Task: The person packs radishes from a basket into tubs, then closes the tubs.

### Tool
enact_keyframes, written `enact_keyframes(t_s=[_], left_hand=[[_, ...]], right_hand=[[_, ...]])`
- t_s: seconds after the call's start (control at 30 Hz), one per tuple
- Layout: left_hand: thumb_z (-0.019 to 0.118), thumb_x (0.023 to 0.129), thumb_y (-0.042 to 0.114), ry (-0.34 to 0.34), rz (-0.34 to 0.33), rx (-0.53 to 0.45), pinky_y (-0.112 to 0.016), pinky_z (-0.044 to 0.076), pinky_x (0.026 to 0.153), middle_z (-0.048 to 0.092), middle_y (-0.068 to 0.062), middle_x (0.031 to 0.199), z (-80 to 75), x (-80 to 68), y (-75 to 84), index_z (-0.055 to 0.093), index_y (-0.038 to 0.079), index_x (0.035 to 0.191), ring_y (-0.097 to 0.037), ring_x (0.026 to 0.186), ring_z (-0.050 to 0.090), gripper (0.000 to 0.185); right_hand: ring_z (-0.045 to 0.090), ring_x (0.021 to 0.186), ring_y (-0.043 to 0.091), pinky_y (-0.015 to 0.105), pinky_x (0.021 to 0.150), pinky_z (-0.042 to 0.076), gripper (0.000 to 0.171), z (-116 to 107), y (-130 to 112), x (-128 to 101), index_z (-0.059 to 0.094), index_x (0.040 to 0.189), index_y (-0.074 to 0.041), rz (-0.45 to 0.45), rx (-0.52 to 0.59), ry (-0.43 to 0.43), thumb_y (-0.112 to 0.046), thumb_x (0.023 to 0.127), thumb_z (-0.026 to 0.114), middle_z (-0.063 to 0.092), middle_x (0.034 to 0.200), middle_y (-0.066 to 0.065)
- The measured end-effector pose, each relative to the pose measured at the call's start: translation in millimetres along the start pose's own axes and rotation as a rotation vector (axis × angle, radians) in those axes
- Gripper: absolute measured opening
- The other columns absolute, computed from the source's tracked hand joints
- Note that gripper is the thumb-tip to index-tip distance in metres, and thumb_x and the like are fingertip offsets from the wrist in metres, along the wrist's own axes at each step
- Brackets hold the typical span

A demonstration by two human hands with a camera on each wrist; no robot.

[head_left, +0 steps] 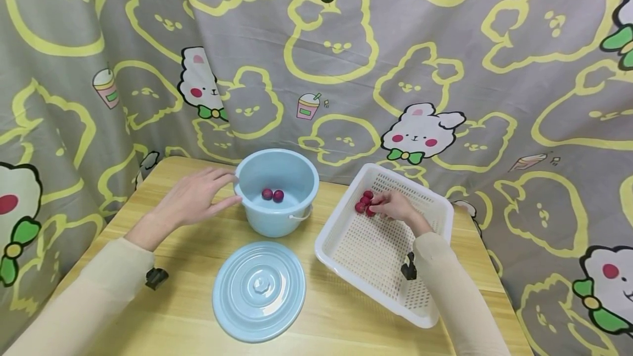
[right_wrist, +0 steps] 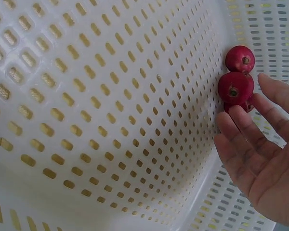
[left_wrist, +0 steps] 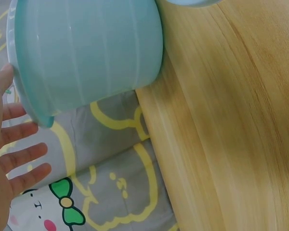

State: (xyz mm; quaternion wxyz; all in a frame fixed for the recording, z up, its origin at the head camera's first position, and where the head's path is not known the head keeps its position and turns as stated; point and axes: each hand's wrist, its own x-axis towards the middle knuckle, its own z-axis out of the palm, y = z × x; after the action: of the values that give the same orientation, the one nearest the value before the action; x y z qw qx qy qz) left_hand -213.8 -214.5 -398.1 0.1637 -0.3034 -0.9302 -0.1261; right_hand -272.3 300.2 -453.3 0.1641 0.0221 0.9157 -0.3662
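A light-blue bucket (head_left: pixel 274 218) stands on the table with two small round red radishes (head_left: pixel 272 195) at its bottom. My left hand (head_left: pixel 203 196) is at the bucket's left rim, fingers spread and fairly straight; in the left wrist view its thumb is right at the rim. Inside the white perforated basket (head_left: pixel 341 260), my right hand (head_left: pixel 395 206) reaches to a small cluster of red radishes (right_wrist: pixel 236 87) near the basket's far left side. Its fingertips (right_wrist: pixel 226 122) are right at the lower radish, fingers loosely bent and not closed round any.
A round light-blue lid (head_left: pixel 259 306) with a knob lies on the wooden table (head_left: pixel 188 284) in front of the bucket. The bucket's handle (head_left: pixel 300 215) hangs on its right side. A patterned curtain (head_left: pixel 341 26) hangs behind the table.
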Motion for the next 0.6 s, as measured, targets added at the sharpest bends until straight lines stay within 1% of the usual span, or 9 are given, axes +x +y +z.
enact_keyframes(t_s=[0.1, 0.2, 0.4, 0.6], left_hand=[[0.074, 0.098, 0.045, 0.002, -0.003, -0.003, -0.059, 0.060, 0.095, 0.073, -0.012, 0.133, 0.0, -0.1, 0.3, 0.072, 0.012, 0.128, -0.037, 0.123, 0.069, 0.045], [0.074, 0.097, 0.045, 0.006, -0.005, -0.002, -0.058, 0.060, 0.095, 0.073, -0.011, 0.133, -0.2, 0.4, 0.2, 0.072, 0.012, 0.128, -0.037, 0.123, 0.069, 0.046], [0.074, 0.097, 0.045, 0.007, 0.001, 0.000, -0.058, 0.060, 0.094, 0.073, -0.012, 0.133, -0.8, 0.4, -0.2, 0.072, 0.011, 0.128, -0.037, 0.122, 0.070, 0.045], [0.073, 0.098, 0.045, -0.002, 0.002, 0.000, -0.058, 0.060, 0.094, 0.073, -0.011, 0.133, -0.4, 0.5, 0.1, 0.072, 0.011, 0.128, -0.037, 0.122, 0.070, 0.045]], right_hand=[[0.063, 0.073, 0.019, 0.035, 0.069, 0.057, 0.035, 1.4, 2.3, 1.5, 0.068, 0.126, 0.001, 0.001, 0.012, -0.001, -0.020, 0.099, 0.074, 0.071, 0.091, 0.014], [0.063, 0.073, 0.018, 0.034, 0.070, 0.058, 0.035, 2.5, 3.9, 2.2, 0.069, 0.127, 0.001, 0.002, 0.010, -0.001, -0.020, 0.099, 0.074, 0.072, 0.090, 0.014], [0.065, 0.075, 0.020, 0.034, 0.068, 0.058, 0.037, 6.0, 3.5, 1.9, 0.069, 0.128, 0.001, -0.005, -0.019, -0.001, -0.020, 0.099, 0.075, 0.072, 0.091, 0.016], [0.063, 0.071, 0.018, 0.031, 0.061, 0.054, 0.034, 8.6, 2.8, 3.0, 0.072, 0.122, 0.001, -0.027, -0.032, 0.006, -0.018, 0.096, 0.079, 0.072, 0.088, 0.013]])
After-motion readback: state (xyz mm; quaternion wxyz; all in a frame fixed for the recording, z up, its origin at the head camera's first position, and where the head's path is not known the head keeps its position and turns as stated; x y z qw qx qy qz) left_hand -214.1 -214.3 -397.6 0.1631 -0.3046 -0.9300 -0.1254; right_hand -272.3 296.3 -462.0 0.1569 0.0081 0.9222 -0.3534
